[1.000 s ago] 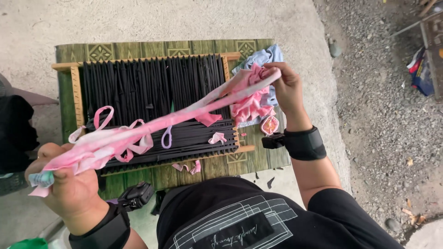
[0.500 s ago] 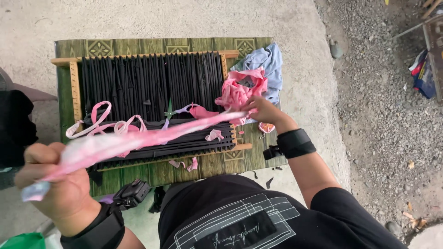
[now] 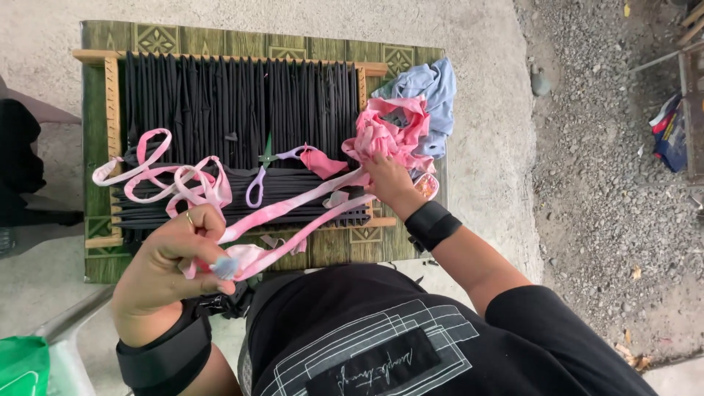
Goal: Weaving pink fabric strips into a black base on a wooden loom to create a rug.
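Pink tie-dyed fabric strip (image 3: pixel 293 209) stretched across the loom's near edge, over black strips strung on the wooden loom frame (image 3: pixel 111 110). The left hand (image 3: pixel 172 253) pinched one end closed (a ring showed on one finger). The right hand (image 3: pixel 389 180) pressed the other end beside the pink cloth pile (image 3: pixel 389 132) at the loom's right edge.

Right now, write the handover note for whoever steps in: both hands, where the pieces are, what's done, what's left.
Left hand: shut on one end of the pink fabric strip, near the body.
Right hand: fingers down on the strip's far end beside the pink fabric pile; grip unclear.
Wooden loom frame lies on the green mat, strung with black strips.
Done: a band of black rows woven at the near edge; pink loops lie loose on top.
Left: most of the frame is unwoven.
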